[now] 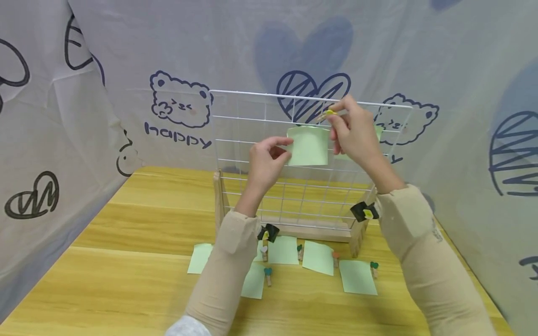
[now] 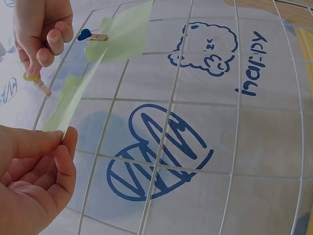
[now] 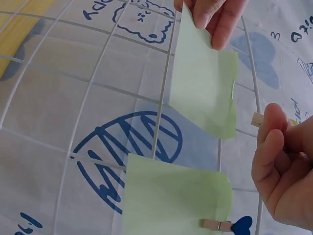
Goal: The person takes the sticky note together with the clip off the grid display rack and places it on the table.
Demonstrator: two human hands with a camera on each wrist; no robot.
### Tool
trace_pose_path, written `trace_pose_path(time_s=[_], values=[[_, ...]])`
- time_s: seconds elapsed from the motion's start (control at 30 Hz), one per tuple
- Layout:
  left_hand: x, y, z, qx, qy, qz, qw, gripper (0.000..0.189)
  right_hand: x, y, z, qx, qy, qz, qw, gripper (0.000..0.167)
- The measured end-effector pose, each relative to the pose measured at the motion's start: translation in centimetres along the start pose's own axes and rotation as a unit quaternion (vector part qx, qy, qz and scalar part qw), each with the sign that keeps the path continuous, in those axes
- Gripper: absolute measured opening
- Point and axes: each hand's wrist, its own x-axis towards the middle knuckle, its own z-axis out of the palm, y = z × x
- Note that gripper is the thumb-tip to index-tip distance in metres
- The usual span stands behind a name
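My left hand pinches the left edge of a pale green paper note against the upper part of a white wire grid. Just above that note's top right corner, my right hand pinches a small wooden clothespin with a yellow top. In the left wrist view the clothespin is apart from the note's edge. A second green note hangs on the grid to the right, held by a clothespin with a blue heart; my right hand covers most of it in the head view.
The grid stands in a wooden base on a wood-grain table. Several green notes lie in front of it, with small clothespins beside them. A printed white cloth hangs behind.
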Motion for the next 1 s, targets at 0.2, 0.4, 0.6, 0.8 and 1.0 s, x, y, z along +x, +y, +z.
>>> trace_pose_path(time_s=[0.2, 0.4, 0.6, 0.8, 1.0], values=[[-0.5, 0.1, 0.0, 0.001, -0.011, 0.0, 0.9999, 0.022, -0.8, 0.4, -0.1, 0.031, 0.02, 0.0, 0.9993, 0.016], [-1.1, 0.2, 0.1, -0.003, -0.012, 0.01, 0.9999, 0.021, -1.6, 0.9, -0.6, 0.046, 0.022, 0.005, 0.9987, 0.018], [-1.9, 0.0, -0.1, -0.016, -0.017, 0.025, 0.9994, 0.02, -2.7, 1.4, -0.7, 0.033, 0.01, 0.009, 0.9994, 0.019], [-2.8, -0.4, -0.3, -0.017, -0.018, 0.031, 0.9992, 0.019, -3.6, 1.5, -0.5, 0.029, 0.004, 0.013, 0.9995, 0.018], [-3.6, -0.7, -0.4, -0.011, -0.019, 0.033, 0.9992, 0.018, -4.6, 1.6, -0.3, 0.031, 0.0, 0.026, 0.9992, 0.02]])
